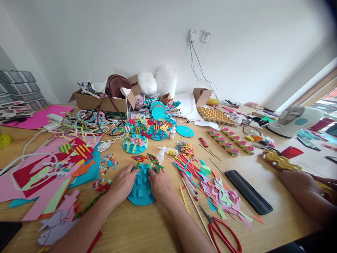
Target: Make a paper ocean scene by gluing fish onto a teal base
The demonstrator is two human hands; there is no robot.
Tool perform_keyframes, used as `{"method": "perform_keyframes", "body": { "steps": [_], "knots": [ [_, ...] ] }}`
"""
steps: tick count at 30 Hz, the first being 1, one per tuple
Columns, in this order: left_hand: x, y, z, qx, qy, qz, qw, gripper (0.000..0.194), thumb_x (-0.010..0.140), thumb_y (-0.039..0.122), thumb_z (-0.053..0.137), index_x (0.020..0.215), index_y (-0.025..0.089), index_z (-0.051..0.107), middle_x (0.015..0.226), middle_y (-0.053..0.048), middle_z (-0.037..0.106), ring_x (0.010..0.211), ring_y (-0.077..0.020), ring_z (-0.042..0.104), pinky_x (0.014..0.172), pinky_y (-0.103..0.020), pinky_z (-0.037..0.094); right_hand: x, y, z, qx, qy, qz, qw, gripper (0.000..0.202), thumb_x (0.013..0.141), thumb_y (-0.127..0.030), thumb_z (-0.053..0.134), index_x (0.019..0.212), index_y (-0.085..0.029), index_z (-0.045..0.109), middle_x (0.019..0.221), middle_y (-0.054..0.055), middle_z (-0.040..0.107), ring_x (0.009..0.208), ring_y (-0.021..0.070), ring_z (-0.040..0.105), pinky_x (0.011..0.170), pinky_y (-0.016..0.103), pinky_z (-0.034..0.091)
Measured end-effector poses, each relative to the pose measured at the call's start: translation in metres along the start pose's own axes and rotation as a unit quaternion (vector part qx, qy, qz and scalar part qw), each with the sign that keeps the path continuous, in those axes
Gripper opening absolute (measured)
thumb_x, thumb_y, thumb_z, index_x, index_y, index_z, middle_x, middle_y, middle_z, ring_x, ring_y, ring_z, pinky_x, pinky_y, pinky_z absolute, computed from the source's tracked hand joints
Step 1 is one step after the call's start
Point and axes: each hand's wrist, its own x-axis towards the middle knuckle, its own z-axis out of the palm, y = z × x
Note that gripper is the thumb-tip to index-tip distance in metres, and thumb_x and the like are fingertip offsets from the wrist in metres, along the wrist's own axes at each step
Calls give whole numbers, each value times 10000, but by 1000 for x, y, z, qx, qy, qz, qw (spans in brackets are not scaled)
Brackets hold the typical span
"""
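A round blue paper disc (142, 199) with rows of curled blue paper strips lies on the table in front of me. Two patterned paper fish stand at its far edge on small supports: an orange-red fish (139, 158) on the left and a green and red fish (154, 161) on the right. My left hand (125, 180) closes on the disc's left side, fingertips beside the orange-red fish. On the other side, my right hand (161, 183) grips the right edge, close under the green fish. The undersides of both hands are hidden.
Glue bottles (172, 151) stand just beyond the disc, near finished fish discs (135, 144). Right lie paper strips (221, 193), red-handled scissors (223, 233) and a black tray (249, 191). Coloured paper (31, 175) covers the left. Another person's hand (300, 181) touches an egg carton (279, 162).
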Motion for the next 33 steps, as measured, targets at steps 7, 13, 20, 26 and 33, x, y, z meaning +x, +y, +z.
{"method": "perform_keyframes", "body": {
  "steps": [7,13,20,26,33],
  "knots": [
    [-1,1,-1,22,-13,-17,1000,415,909,176,313,1264,179,527,1372,-119,443,1254,-222,431,1034,-327,342,-2,-3,-4,4,-4,1,1000,325,913,-261,367,1149,-223,587,1147,120,569,1094,248,481,897,354,378],
    [-1,5,-5,43,-22,-14,999,424,908,145,304,1272,141,523,1397,-149,415,1283,-241,400,1053,-332,326,-2,-4,-6,-1,-12,7,1000,325,910,-250,366,1140,-213,592,1141,124,573,1087,251,489,892,363,382],
    [3,-1,2,40,-2,-7,999,408,907,155,328,1257,145,539,1355,-156,460,1241,-251,450,1024,-347,365,0,-2,0,0,8,3,1000,324,905,-270,382,1153,-226,586,1126,122,579,1075,267,492,873,381,404],
    [3,-3,5,24,9,-1,1000,407,897,137,340,1248,145,546,1354,-154,460,1236,-249,453,1021,-351,365,-1,-1,1,0,15,0,1000,312,901,-272,396,1141,-231,590,1114,115,581,1071,254,495,880,370,402],
    [3,-2,7,17,12,-9,1000,406,885,121,350,1232,139,559,1347,-159,467,1229,-258,459,1019,-360,366,0,-1,1,2,16,-2,1000,301,898,-270,399,1114,-225,605,1120,115,582,1071,257,499,878,371,405]
  ]
}}
